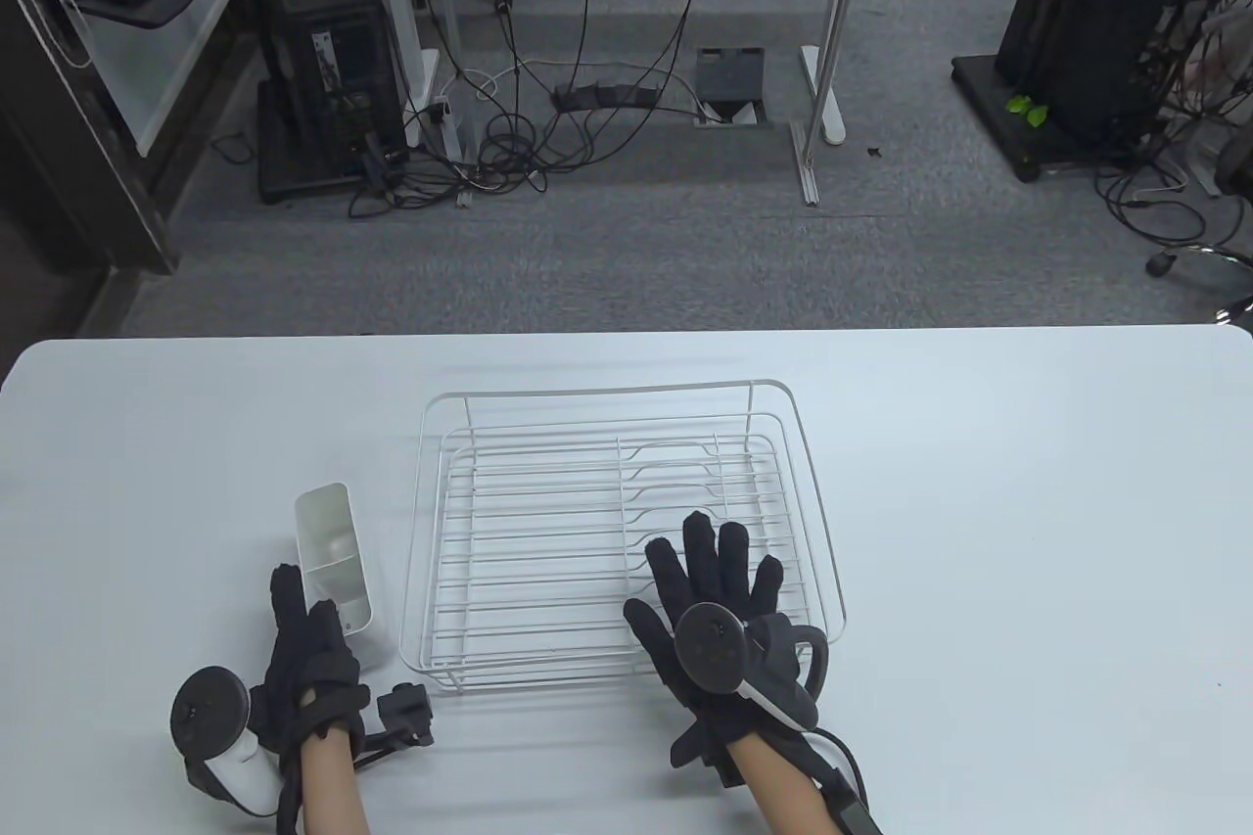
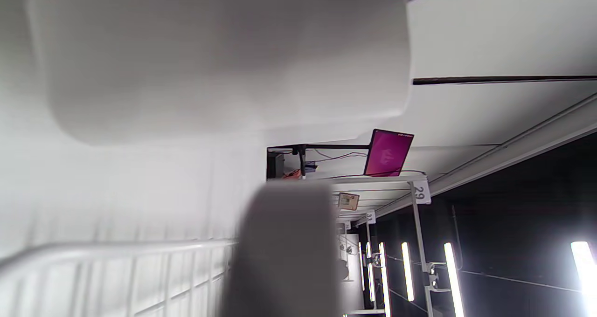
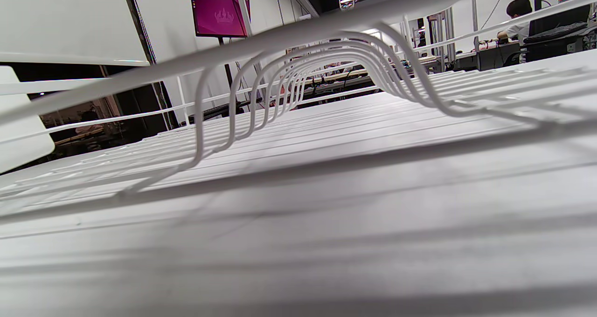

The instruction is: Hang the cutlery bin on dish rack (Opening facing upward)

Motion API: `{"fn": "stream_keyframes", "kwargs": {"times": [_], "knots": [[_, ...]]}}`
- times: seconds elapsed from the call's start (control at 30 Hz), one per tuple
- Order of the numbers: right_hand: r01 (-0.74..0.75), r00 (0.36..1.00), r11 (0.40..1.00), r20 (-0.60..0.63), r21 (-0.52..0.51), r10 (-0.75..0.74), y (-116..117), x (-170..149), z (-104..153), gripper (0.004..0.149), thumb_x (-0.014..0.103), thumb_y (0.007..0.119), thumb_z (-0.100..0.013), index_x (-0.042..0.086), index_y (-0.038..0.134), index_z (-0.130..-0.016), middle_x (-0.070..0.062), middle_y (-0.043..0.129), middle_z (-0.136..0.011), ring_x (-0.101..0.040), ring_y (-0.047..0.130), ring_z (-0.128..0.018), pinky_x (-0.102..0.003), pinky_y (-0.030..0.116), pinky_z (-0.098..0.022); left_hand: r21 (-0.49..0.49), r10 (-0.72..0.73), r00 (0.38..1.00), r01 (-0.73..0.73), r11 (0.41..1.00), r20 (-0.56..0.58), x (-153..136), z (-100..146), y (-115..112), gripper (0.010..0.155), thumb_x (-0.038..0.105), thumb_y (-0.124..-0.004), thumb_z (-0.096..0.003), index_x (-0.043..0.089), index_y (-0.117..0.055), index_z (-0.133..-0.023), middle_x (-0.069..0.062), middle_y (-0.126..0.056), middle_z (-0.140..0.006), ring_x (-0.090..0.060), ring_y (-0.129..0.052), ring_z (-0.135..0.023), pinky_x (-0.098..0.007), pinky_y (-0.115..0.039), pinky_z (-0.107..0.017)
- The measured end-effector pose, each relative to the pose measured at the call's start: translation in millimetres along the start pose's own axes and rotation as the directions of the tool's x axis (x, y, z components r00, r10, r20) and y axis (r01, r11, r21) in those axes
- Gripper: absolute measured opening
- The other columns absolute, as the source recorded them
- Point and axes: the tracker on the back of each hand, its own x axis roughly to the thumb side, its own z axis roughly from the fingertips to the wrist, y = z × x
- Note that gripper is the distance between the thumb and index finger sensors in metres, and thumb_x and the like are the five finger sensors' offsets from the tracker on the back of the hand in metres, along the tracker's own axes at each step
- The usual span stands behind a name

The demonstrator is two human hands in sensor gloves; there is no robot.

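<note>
The white cutlery bin (image 1: 336,559) stands upright on the table, opening upward, just left of the white wire dish rack (image 1: 626,532). My left hand (image 1: 308,639) lies against the bin's near left side, one finger stretched up along its wall; whether it grips the bin I cannot tell. In the left wrist view the bin (image 2: 210,60) fills the upper left, with the rack's rim (image 2: 116,256) below it. My right hand (image 1: 710,571) rests flat, fingers spread, on the rack's near right part. The right wrist view looks low across the rack's wires (image 3: 298,74).
The white table (image 1: 1028,532) reaches to both sides of the rack and ends at a far edge behind it. A small black module (image 1: 403,708) on a cable lies by my left wrist, near the rack's front left corner.
</note>
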Motion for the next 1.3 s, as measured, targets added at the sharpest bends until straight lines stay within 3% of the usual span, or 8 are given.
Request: {"fn": "stream_keyframes", "kwargs": {"times": [0.2, 0.47, 0.9, 1.3], "knots": [[-0.001, 1.000, 1.000, 0.000, 0.000, 0.001, 0, 0, 0, 0.069, 0.063, 0.054, -0.055, 0.024, 0.053, -0.112, -0.010, 0.029, -0.119, -0.041, 0.022, -0.107, -0.068, 0.019, -0.067, 0.036, 0.051, 0.993, -0.055, 0.998, 0.106, 20, 8, 7, 0.061, 0.027, -0.059, -0.0604, 0.021, -0.036, -0.116, -0.018, -0.039, -0.119, -0.053, -0.057, -0.103, -0.065, -0.050, -0.068], [-0.001, 1.000, 1.000, 0.000, 0.000, 0.001, 0, 0, 0, 0.070, 0.063, 0.054, -0.055, 0.024, 0.053, -0.112, -0.010, 0.029, -0.119, -0.041, 0.022, -0.107, -0.068, 0.019, -0.067, -0.001, 0.093, 0.969, -0.095, 0.995, 0.229, 41, 18, 2, 0.061, 0.029, -0.059, -0.0607, 0.022, -0.036, -0.116, -0.017, -0.040, -0.119, -0.051, -0.059, -0.103, -0.063, -0.052, -0.068], [0.000, 1.000, 1.000, 0.000, 0.001, 0.000, 0, 0, 0, 0.070, 0.063, 0.054, -0.055, 0.024, 0.053, -0.112, -0.010, 0.029, -0.119, -0.041, 0.022, -0.107, -0.068, 0.019, -0.067, -0.123, 0.066, 0.935, -0.024, 0.992, 0.347, 62, 33, -34, 0.060, 0.029, -0.059, -0.0607, 0.022, -0.037, -0.116, -0.016, -0.042, -0.120, -0.050, -0.061, -0.103, -0.063, -0.054, -0.068], [0.005, 1.000, 1.000, 0.000, 0.005, -0.005, 0, 0, 0, 0.070, 0.063, 0.054, -0.055, 0.024, 0.052, -0.112, -0.010, 0.029, -0.119, -0.041, 0.022, -0.107, -0.068, 0.019, -0.067, -0.238, 0.100, 0.931, -0.015, 0.971, 0.350, 70, 48, -66, 0.060, 0.029, -0.059, -0.0610, 0.022, -0.037, -0.117, -0.016, -0.041, -0.120, -0.051, -0.061, -0.103, -0.064, -0.053, -0.068]]}}
